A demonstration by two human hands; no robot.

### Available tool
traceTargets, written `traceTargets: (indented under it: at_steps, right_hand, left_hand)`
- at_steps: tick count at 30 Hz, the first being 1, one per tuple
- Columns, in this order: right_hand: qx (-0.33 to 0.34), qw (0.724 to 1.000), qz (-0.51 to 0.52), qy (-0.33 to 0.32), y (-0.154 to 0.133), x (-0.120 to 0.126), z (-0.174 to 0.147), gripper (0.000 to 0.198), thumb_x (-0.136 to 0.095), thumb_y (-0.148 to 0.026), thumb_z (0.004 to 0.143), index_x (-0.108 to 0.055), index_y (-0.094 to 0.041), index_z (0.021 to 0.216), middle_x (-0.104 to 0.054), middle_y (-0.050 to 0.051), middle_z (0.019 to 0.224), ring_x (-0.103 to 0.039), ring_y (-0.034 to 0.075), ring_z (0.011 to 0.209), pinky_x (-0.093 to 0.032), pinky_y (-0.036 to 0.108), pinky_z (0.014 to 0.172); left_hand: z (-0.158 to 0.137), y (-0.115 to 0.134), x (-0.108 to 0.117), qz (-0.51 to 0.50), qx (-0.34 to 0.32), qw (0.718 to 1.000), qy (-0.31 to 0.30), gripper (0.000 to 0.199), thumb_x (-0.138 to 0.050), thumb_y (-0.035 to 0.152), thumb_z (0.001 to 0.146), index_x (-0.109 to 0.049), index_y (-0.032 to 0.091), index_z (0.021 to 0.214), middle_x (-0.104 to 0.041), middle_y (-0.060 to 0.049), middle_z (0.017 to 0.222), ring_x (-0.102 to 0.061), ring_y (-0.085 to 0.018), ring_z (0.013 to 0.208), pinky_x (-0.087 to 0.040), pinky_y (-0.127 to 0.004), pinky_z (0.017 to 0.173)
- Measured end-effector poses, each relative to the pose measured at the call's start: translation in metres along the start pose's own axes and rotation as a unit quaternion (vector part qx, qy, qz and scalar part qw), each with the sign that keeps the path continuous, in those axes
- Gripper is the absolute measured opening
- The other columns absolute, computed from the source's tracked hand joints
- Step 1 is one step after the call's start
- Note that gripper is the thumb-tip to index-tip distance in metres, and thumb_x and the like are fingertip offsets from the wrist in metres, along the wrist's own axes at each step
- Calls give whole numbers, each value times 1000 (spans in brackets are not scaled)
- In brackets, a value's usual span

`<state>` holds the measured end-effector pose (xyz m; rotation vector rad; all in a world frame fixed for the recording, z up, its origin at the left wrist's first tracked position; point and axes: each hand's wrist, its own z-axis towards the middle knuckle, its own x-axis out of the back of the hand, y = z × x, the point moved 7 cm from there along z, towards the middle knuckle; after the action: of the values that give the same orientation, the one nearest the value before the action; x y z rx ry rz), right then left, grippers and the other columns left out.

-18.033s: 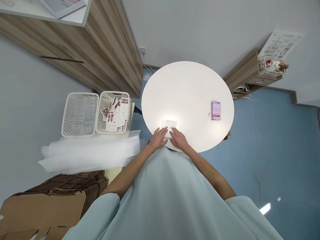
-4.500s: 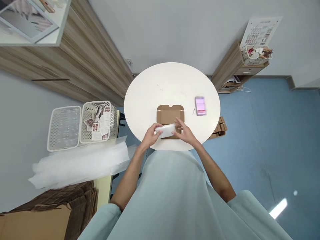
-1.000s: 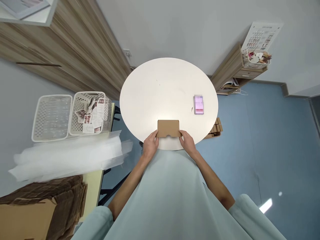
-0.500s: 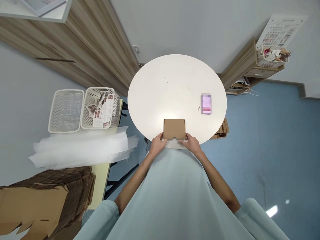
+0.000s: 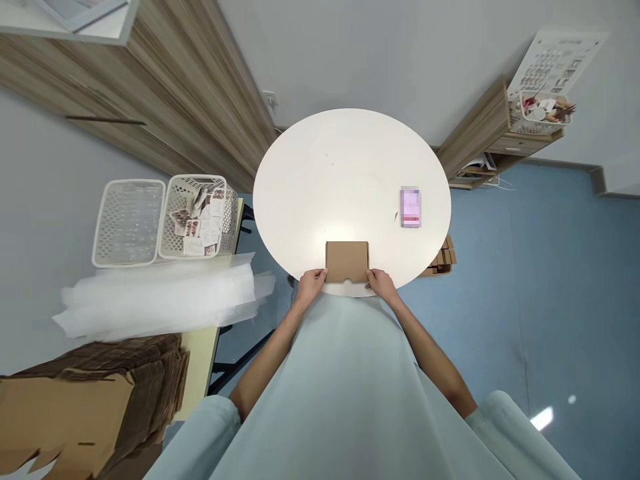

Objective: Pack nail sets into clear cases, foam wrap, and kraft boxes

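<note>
A small brown cardboard box point(image 5: 347, 261) with its lid down lies near the front edge of the white oval table point(image 5: 350, 167). My left hand point(image 5: 312, 285) grips its left front corner, thumb and fingers pressed together there. At the right front corner my right hand point(image 5: 382, 283) pinches the box in the same way. A small notch shows in the middle of the box's front edge. Toward the right side of the table lies a pixelated pink and purple rectangular item point(image 5: 411, 207), apart from both hands.
To the left, a side table point(image 5: 197, 373) bears two white plastic baskets point(image 5: 163, 200), a pile of white translucent sheets point(image 5: 160, 300) and stacked flat cardboard point(image 5: 65, 413). Small brown boxes point(image 5: 443, 259) sit below the table's right edge. A wooden cabinet point(image 5: 200, 87) stands behind left.
Both thumbs have moved from in front of the box to its front corners, and the fingers have closed there. The box appears slightly lower in the view, its lid still down.
</note>
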<state>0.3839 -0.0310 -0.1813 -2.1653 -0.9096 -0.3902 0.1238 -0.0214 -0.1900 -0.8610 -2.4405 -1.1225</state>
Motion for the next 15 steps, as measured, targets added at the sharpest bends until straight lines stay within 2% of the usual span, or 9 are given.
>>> traceTargets:
  at_steps: [4, 9, 12, 15]
  right_hand:
    - [-4, 1000, -18, 7, 1, -1, 1, 40, -37, -33, 113, -72, -18, 102, -79, 6, 81, -77, 20, 84, -45, 24, 73]
    - [17, 997, -68, 31, 2, 3, -4, 37, -39, -33, 112, -73, -19, 119, -81, 7, 99, -75, 21, 89, -43, 26, 73]
    - [22, 996, -74, 44, 3, 6, -8, 38, -40, -33, 111, -71, -21, 129, -81, 7, 104, -74, 22, 93, -43, 27, 72]
    - [34, 995, -74, 50, 3, 6, -10, 37, -40, -32, 110, -73, -23, 124, -80, 7, 99, -73, 23, 92, -43, 28, 73]
  left_hand:
    - [0, 2, 1, 49, 4, 999, 14, 45, -47, 47, 104, -83, 21, 111, -82, -9, 105, -74, -27, 99, -48, -31, 82]
    - [-1, -1, -4, 56, -2, 998, -14, 44, -48, 50, 103, -80, 22, 112, -82, -9, 104, -75, -28, 100, -49, -30, 81]
    - [-3, -3, -8, 52, -38, 998, -22, 39, -51, 47, 100, -78, 22, 112, -81, -10, 104, -74, -28, 102, -51, -31, 84]
    - [-4, -3, -13, 42, -73, 996, -17, 38, -50, 45, 100, -77, 22, 113, -80, -11, 100, -75, -29, 96, -53, -34, 83]
